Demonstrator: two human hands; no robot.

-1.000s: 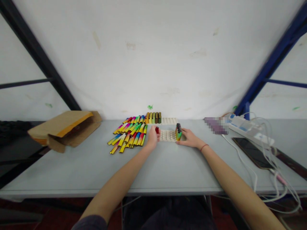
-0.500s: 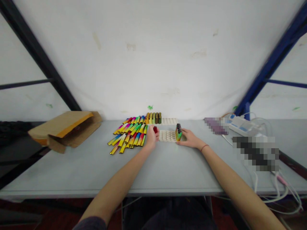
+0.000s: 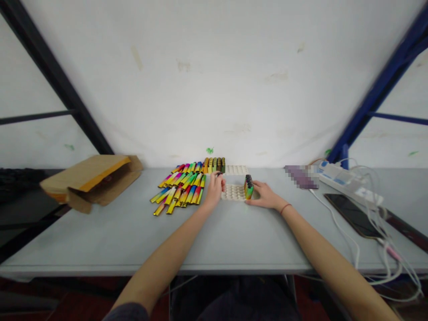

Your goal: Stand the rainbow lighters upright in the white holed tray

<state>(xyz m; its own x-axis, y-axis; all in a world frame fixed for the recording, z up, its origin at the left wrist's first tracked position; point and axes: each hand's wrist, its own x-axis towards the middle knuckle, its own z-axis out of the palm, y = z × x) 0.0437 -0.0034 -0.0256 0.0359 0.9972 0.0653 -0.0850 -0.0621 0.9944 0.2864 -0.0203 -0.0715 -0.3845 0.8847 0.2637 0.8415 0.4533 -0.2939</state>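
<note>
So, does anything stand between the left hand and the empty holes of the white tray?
Nothing visible does. The left hand sits at the left edge of the white tray, beside empty holes. The standing lighters are at its right edge, by the right hand.

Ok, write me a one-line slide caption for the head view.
Left hand pinches a lighter at a white tray; right hand touches upright lighters standing in it.
</note>
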